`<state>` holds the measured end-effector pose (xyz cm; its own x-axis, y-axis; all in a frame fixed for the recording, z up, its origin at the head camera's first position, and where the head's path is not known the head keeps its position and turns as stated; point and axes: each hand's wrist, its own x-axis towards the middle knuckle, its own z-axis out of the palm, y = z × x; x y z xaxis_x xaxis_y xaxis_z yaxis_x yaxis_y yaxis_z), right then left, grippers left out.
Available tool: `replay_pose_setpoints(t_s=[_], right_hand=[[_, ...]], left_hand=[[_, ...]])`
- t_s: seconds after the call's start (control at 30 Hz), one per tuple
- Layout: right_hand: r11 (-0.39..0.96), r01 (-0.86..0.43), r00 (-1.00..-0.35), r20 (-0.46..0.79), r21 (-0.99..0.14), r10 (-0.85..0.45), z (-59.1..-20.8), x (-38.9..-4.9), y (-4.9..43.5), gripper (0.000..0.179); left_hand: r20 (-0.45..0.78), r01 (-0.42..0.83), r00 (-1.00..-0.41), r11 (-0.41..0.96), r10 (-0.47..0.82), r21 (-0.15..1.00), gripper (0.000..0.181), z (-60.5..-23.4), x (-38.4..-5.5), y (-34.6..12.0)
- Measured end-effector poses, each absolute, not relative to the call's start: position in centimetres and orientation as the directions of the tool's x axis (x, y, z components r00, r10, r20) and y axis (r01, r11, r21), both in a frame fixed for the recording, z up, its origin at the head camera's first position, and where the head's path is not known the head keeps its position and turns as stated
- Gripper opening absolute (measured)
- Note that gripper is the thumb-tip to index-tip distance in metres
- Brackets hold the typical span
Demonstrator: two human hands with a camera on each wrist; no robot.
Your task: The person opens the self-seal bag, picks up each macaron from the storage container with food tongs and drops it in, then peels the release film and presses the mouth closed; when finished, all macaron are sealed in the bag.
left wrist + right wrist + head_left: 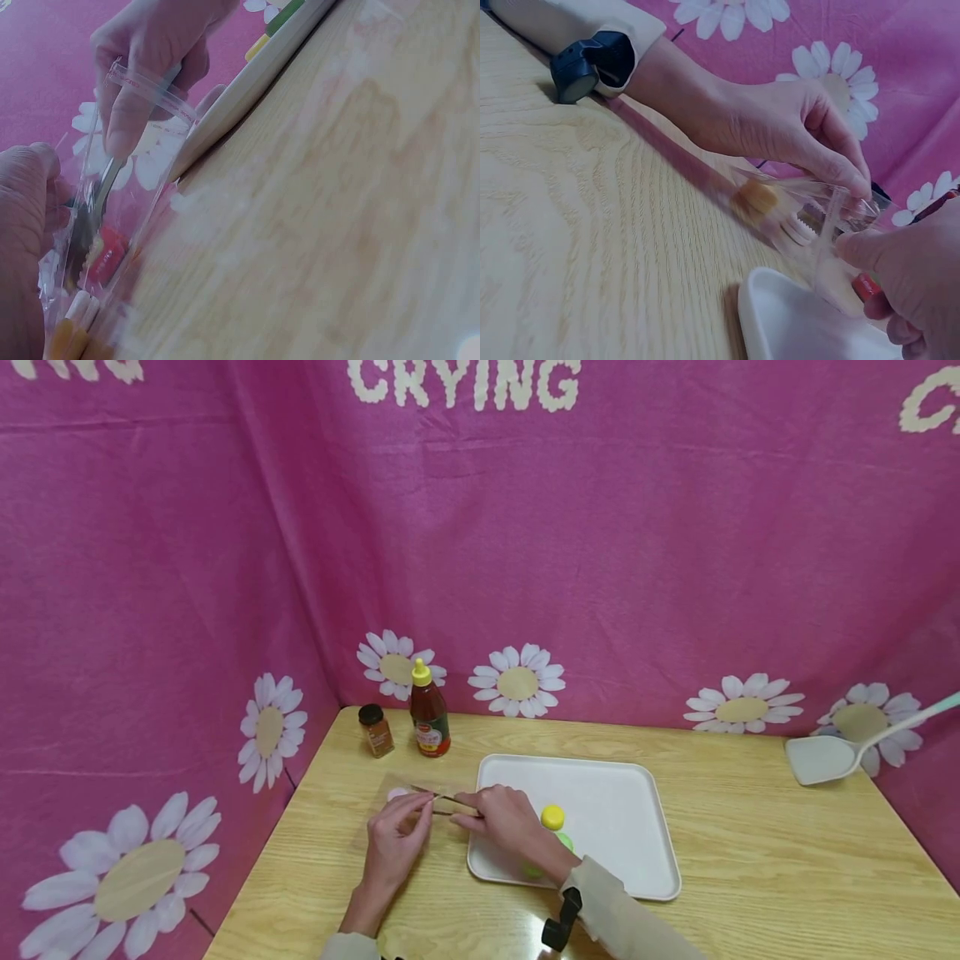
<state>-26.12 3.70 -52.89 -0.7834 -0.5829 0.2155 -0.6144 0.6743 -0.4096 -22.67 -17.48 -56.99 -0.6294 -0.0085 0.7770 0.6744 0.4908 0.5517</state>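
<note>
Left wrist: left hand (21, 240) pinches clear bag (139, 201) containing orange piece (66, 341); right hand (154, 64) grips tongs (107, 189).

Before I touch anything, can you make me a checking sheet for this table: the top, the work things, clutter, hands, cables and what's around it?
Surface: pale wooden table, with a shiny glare spot near the front.
Job's things: tongs reaching into a clear bag with a red piece inside; white tray holding yellow piece and green piece.
Clutter: bottle and jar upright at the back left; spatula at the far right.
Left hand: pinches the bag.
Right hand: holds the tongs.
Cables: nothing seen.
Surroundings: pink cloth with daisies behind and at the left.
</note>
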Motion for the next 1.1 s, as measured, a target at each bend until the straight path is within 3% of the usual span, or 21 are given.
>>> replay_pose_setpoints(t_s=[0.77,1.1], right_hand=[[0.659,-0.592,-0.806,0.317,-0.465,-0.501,-51.3,-23.8,11.6,0.036],[0.671,-0.545,-0.836,0.385,-0.502,-0.391,-51.5,-22.2,15.8,0.038]], left_hand=[[0.779,0.662,-0.627,0.507,-0.029,0.552,0.016,-57.3,-22.8,-17.7],[0.760,0.645,-0.649,0.510,-0.028,0.569,0.016,-57.0,-22.5,-17.4]])
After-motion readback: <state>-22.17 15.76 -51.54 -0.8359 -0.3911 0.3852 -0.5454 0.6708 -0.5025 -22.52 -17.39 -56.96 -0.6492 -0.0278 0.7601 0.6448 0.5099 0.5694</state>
